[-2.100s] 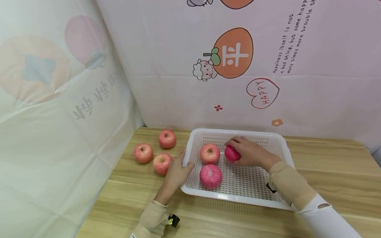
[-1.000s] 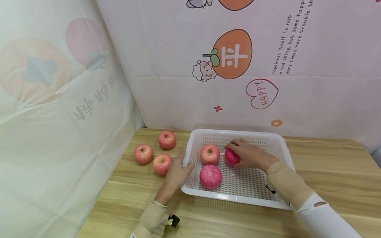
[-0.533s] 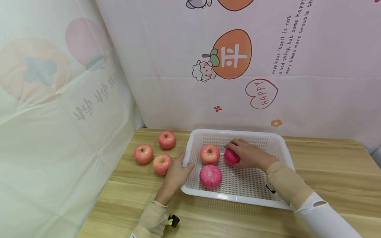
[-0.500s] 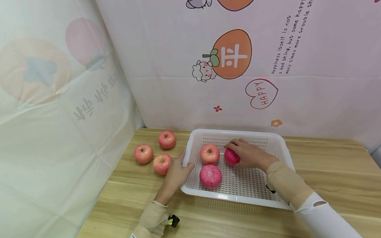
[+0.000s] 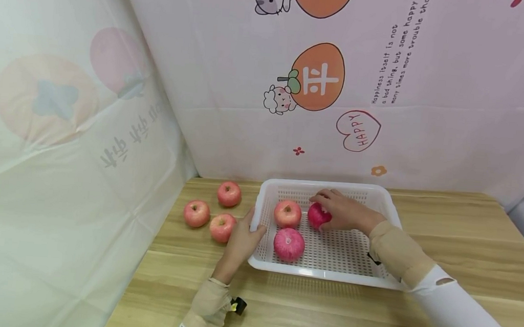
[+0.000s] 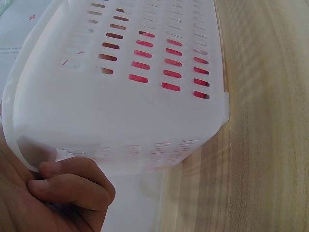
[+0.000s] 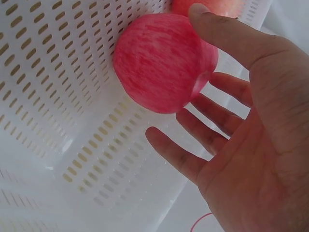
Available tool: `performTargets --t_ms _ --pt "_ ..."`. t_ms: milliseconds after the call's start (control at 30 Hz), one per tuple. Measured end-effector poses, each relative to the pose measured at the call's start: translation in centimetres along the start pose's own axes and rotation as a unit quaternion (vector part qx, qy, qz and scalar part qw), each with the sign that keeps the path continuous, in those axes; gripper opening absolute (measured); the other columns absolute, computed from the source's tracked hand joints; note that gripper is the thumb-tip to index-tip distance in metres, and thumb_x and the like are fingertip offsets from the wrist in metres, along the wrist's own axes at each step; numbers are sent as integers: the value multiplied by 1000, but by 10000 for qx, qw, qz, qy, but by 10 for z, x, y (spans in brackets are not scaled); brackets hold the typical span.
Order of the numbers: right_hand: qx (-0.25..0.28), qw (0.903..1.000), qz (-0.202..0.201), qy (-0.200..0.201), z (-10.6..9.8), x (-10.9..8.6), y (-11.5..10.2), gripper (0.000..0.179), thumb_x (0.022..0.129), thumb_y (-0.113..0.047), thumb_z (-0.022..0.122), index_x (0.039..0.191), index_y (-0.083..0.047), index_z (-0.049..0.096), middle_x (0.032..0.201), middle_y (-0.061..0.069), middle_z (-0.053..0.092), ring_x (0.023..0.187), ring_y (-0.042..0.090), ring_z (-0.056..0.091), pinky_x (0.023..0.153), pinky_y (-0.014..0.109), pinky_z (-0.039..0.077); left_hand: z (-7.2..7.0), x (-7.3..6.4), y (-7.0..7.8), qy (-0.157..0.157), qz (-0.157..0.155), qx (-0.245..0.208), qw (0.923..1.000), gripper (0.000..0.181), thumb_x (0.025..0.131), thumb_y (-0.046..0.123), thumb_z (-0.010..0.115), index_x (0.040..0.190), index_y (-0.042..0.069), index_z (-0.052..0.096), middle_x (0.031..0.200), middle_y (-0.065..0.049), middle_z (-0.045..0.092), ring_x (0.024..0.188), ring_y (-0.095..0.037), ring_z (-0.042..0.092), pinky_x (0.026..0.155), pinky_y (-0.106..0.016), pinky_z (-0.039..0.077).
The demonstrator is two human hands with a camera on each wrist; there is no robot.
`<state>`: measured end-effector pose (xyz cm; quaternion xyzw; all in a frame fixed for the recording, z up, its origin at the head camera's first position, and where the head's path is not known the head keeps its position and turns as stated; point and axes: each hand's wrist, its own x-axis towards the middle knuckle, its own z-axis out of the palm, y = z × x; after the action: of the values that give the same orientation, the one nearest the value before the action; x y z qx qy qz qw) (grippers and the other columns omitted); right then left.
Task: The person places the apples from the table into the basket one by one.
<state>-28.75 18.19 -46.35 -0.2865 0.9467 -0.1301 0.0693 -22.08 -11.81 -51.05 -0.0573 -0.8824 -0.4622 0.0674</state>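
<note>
A white plastic basket [image 5: 327, 274] with slotted walls stands on the wooden table. My left hand [image 5: 243, 240] grips its left rim, thumb over the edge and fingers curled outside, as the left wrist view shows. Inside, my right hand [image 5: 346, 211] holds a deep pink apple [image 7: 161, 63] between its thumb and fingers. The little finger stands away from the fruit. Left of that apple in the basket are a lighter red apple [image 5: 288, 214] and a pink streaked apple [image 5: 289, 244], one behind the other.
Left of the basket, three red apples lie on the table [image 5: 315, 311]: a back one [image 5: 229, 194], a left one [image 5: 196, 213] and one [image 5: 222, 227] close beside my left hand. A printed cloth [image 5: 227, 130] hangs behind the table, and a pale sheet [image 5: 101, 212] hangs at the left.
The deep pink apple has turned slightly in my right hand, so a pale spot now shows on it. My left hand keeps its grip on the rim.
</note>
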Motion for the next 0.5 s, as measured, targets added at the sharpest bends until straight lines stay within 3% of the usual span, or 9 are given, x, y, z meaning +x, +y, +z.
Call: performTargets --t_ms 233,500 --pt "-183 9996 -37 191 -6 -8 5 76 87 -29 88 154 -12 55 155 17 49 140 40 49 107 64 52 0 0 1 10 -42 1 10000 71 96 17 66 161 0 42 138 -26 68 111 -32 72 95 -53 61" --pt "-446 9977 -193 467 -18 -21 6 72 89 -30 87 151 -11 57 153 16 53 139 39 51 106 61 54 1 -1 2 43 -78 56 9999 72 96 18 67 160 -3 42 143 -28 64 115 -32 70 100 -54 58"
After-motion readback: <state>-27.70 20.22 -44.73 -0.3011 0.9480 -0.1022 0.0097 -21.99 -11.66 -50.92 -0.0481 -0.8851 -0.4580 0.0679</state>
